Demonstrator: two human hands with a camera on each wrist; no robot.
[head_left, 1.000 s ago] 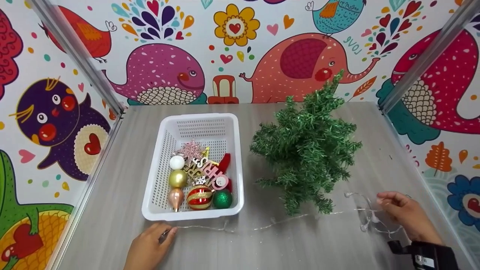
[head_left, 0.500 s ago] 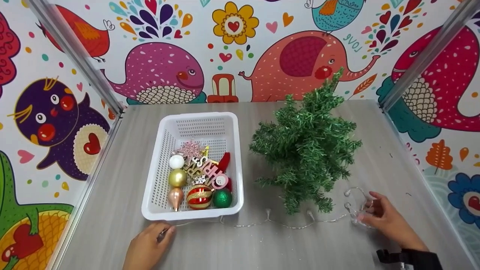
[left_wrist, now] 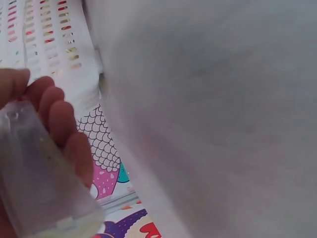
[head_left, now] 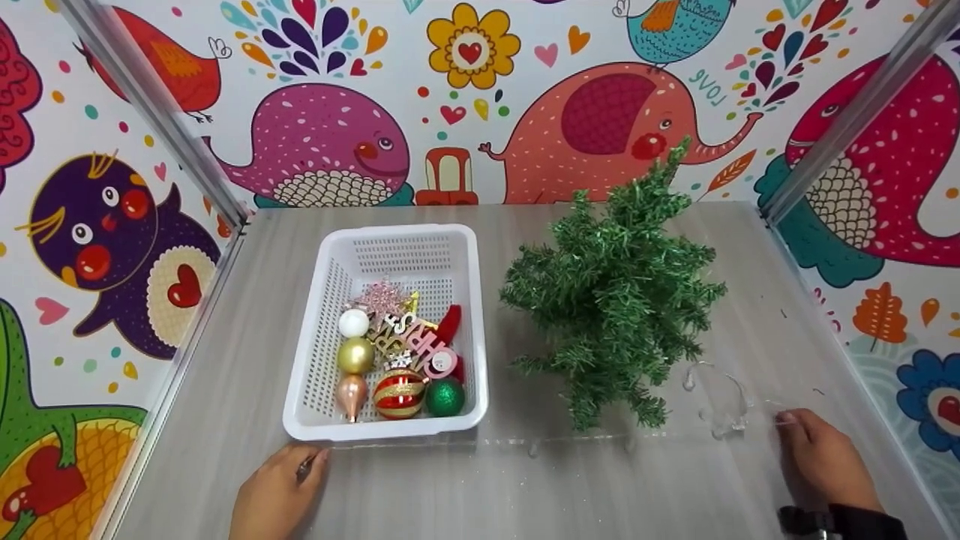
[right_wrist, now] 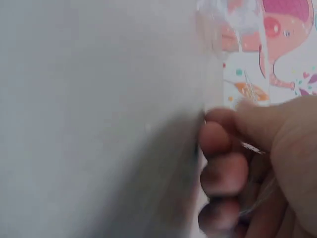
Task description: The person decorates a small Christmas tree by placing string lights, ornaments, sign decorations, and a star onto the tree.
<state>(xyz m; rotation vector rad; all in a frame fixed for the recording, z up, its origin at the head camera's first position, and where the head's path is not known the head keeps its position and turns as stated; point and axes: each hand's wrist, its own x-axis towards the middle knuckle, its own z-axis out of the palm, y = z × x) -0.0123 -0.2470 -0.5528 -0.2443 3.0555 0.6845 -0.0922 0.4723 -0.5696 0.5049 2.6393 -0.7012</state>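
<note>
A wooden sign (head_left: 411, 346) in the basket (head_left: 315, 431) reads "CHRIS"; the wall (head_left: 525, 97) bears "LOVE".

Bare hands; the right hand (head_left: 825, 461) wears a black wrist strap (head_left: 840, 520).

Staged recording booth, not a lived-in room. Grey wood-grain counter (head_left: 525, 495) boxed in on three sides by panels covered in children's cartoon wallpaper (head_left: 330, 142): whales, elephant, birds, hearts. Bare aluminium frame posts (head_left: 150, 112) at the corners. Props laid out neatly: white perforated basket (head_left: 465, 255) of Christmas ornaments (head_left: 397, 394), small artificial Christmas tree (head_left: 615, 292) beside it.
</note>
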